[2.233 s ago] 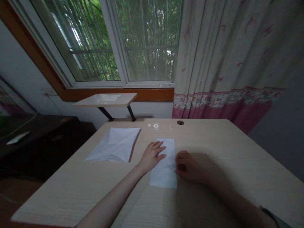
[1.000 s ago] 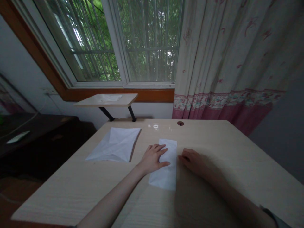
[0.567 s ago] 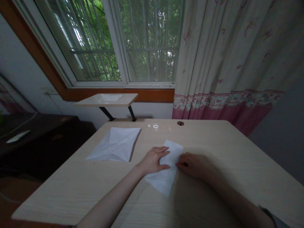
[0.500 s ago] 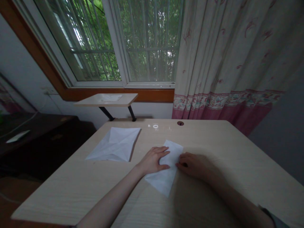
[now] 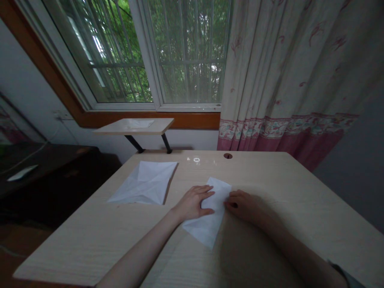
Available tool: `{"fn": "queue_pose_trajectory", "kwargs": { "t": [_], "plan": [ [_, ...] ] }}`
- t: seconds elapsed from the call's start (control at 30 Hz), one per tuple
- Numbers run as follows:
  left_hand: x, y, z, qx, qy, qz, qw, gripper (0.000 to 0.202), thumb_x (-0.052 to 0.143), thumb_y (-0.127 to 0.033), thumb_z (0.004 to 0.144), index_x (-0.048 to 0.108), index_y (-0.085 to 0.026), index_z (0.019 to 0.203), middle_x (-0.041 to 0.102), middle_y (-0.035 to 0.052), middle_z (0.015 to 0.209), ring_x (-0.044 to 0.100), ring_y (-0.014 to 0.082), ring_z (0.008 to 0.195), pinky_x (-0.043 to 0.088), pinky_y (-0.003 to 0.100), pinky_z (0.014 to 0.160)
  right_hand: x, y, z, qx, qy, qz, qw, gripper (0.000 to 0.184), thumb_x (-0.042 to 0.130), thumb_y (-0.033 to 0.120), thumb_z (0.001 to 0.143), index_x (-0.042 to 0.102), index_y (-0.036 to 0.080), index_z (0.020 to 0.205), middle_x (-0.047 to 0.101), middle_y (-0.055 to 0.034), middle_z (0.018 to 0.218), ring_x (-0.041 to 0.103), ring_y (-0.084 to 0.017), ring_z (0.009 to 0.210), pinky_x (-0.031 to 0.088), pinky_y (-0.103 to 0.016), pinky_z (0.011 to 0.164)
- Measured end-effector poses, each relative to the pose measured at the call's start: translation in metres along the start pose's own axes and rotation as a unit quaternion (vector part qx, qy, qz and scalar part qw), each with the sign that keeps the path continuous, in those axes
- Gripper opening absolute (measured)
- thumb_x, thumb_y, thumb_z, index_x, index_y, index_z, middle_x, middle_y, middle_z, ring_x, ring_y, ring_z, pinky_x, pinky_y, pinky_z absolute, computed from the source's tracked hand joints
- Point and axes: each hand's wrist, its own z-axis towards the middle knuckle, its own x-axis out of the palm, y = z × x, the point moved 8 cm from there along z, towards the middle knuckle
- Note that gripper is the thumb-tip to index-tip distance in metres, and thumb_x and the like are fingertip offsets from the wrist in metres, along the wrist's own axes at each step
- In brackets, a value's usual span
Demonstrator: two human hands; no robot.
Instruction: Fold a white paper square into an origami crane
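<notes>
A folded sheet of white paper [image 5: 220,192] lies slanted on the desk, its lower end running to a point near me. My left hand [image 5: 193,204] rests flat across its left side, fingers stretched out and thumb apart, pressing it to the desk. At the paper's right edge is my right hand [image 5: 241,205], fingers curled and thumb tip against the fingers, touching that edge. How much of the edge sits between those fingertips is partly hidden. Further left, a second white sheet [image 5: 147,182] with crossing creases lies spread out.
The wooden desk [image 5: 90,244] carries a small raised shelf [image 5: 111,130] at the back left, with white paper [image 5: 139,123] on it. A round cable hole [image 5: 228,156] is near the back edge. A dark cabinet [image 5: 60,172] stands left, a curtain [image 5: 285,80] behind right.
My right hand has slid slightly away from me and to the right along the paper's right edge. My left hand and both sheets have stayed put.
</notes>
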Motion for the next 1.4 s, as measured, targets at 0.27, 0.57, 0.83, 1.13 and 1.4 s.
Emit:
{"fn": "queue_pose_trajectory", "kwargs": {
  "t": [0.27, 0.57, 0.83, 1.13, 1.4],
  "plan": [
    [0.001, 0.001, 0.000, 0.010, -0.002, 0.008, 1.000, 0.067, 0.075, -0.052, 0.078, 0.057, -0.023, 0.136, 0.050, 0.0113, 0.147, 0.049, 0.0281, 0.135, 0.038, 0.045, 0.112, -0.007, -0.014, 0.005, 0.025, -0.029, -0.043, 0.998, 0.024, 0.053, 0.020, 0.092, 0.065, 0.020, 0.071, 0.069, -0.0044, 0.077, 0.062, -0.019, 0.074, 0.042, -0.032, 0.075],
    [0.003, 0.001, 0.000, 0.011, -0.003, 0.012, 1.000, 0.067, 0.075, -0.051, 0.078, 0.057, -0.023, 0.136, 0.051, 0.0116, 0.146, 0.048, 0.0285, 0.135, 0.037, 0.046, 0.112, -0.007, -0.038, 0.005, 0.054, -0.137, -0.151, 0.978, 0.028, 0.054, 0.024, 0.094, 0.068, 0.019, 0.070, 0.069, -0.0066, 0.075, 0.062, -0.020, 0.074, 0.038, -0.032, 0.074],
    [0.004, 0.000, 0.000, 0.011, -0.001, 0.022, 1.000, 0.068, 0.077, -0.049, 0.077, 0.057, -0.023, 0.136, 0.050, 0.0114, 0.147, 0.048, 0.0283, 0.135, 0.037, 0.046, 0.111, -0.006, -0.054, 0.003, 0.089, -0.202, -0.173, 0.960, 0.036, 0.053, 0.032, 0.095, 0.066, 0.019, 0.064, 0.067, -0.0044, 0.069, 0.058, -0.017, 0.064, 0.034, -0.029, 0.066],
    [0.002, -0.001, 0.001, 0.007, -0.005, 0.030, 1.000, 0.065, 0.076, -0.053, 0.077, 0.057, -0.027, 0.134, 0.053, 0.0091, 0.146, 0.051, 0.0272, 0.133, 0.031, 0.049, 0.114, -0.006, -0.055, 0.001, 0.098, -0.238, -0.181, 0.949, 0.036, 0.049, 0.028, 0.095, 0.064, 0.020, 0.063, 0.066, -0.0043, 0.068, 0.059, -0.017, 0.064, 0.035, -0.029, 0.063],
    [-0.001, 0.002, 0.001, -0.018, -0.035, 0.063, 0.997, 0.036, 0.058, -0.047, 0.095, 0.062, -0.034, 0.128, 0.057, 0.0056, 0.142, 0.054, 0.0221, 0.130, 0.023, 0.051, 0.117, -0.009, -0.047, 0.000, 0.062, -0.233, -0.161, 0.957, 0.037, 0.046, 0.028, 0.097, 0.062, 0.020, 0.065, 0.063, -0.0026, 0.067, 0.057, -0.016, 0.061, 0.038, -0.029, 0.063]
  ]
}}
